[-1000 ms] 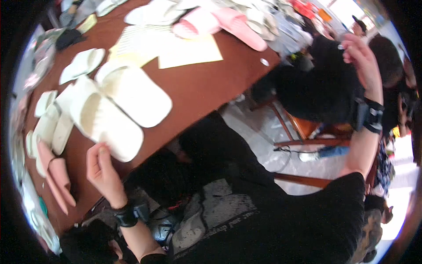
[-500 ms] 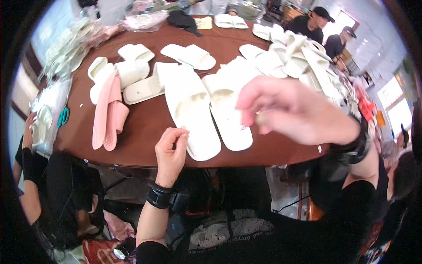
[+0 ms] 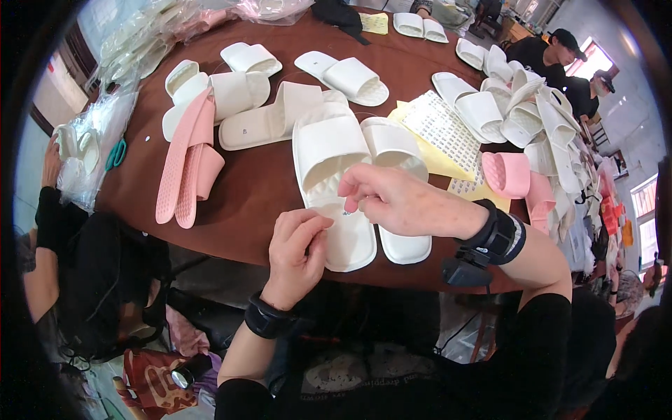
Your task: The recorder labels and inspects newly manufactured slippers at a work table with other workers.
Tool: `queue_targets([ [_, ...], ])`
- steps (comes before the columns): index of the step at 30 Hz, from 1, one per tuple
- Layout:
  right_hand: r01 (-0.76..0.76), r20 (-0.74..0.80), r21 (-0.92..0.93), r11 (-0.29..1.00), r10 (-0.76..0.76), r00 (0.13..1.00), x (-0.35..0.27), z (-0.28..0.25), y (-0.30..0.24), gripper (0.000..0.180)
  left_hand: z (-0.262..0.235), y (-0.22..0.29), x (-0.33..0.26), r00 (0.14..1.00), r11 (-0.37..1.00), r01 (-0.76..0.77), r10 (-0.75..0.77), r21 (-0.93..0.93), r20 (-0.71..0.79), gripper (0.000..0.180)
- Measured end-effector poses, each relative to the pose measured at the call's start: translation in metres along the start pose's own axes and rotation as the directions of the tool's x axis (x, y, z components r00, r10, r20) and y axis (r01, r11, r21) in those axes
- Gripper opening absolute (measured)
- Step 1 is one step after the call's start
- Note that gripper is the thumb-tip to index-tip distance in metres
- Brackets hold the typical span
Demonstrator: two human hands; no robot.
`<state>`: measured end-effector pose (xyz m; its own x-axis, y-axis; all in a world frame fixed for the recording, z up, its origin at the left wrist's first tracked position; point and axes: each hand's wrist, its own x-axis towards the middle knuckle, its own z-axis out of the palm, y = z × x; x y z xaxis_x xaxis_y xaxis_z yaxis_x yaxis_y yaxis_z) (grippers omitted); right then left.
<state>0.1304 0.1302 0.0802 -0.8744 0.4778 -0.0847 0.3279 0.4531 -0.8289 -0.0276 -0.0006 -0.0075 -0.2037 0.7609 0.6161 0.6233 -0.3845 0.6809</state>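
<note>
At the near edge of the round dark-brown wooden table, the left hand rests its fingertips on the heel of the large cream foam slide slipper, steadying it rather than clenching it. The right hand hovers over the same heel with thumb and forefinger pinched together, apparently on a small sticker; whether anything sits between them I cannot tell. A small printed mark shows on the insole just under those fingers.

That heel overhangs the table edge toward the lap, so a firm press from the right hand could probably tip or slide the slipper off unless the left hand holds it down. A sticker that small could also go on crooked or cling to the finger.

Room is tight to the right: the second cream slipper lies touching, with the yellow sticker sheet just beyond. To the left, bare wood runs to the 2 pink ribbed slippers, well apart.
</note>
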Motion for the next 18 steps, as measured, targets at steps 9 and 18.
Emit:
queue_targets([
  [9, -0.029, 0.049, -0.091, 0.995, 0.034, 0.998, 0.015, 0.003, 0.008, 0.024, 0.007, 0.001, -0.001, 0.996, 0.975, -0.088, 0.085, 0.206, 0.02, 0.03],
  [18, 0.009, 0.011, -0.014, 1.0, -0.009, 1.0, 0.013, 0.003, 0.014, 0.022, 0.012, 0.008, 0.002, 0.993, 0.94, -0.112, 0.093, 0.323, 0.074, 0.033],
])
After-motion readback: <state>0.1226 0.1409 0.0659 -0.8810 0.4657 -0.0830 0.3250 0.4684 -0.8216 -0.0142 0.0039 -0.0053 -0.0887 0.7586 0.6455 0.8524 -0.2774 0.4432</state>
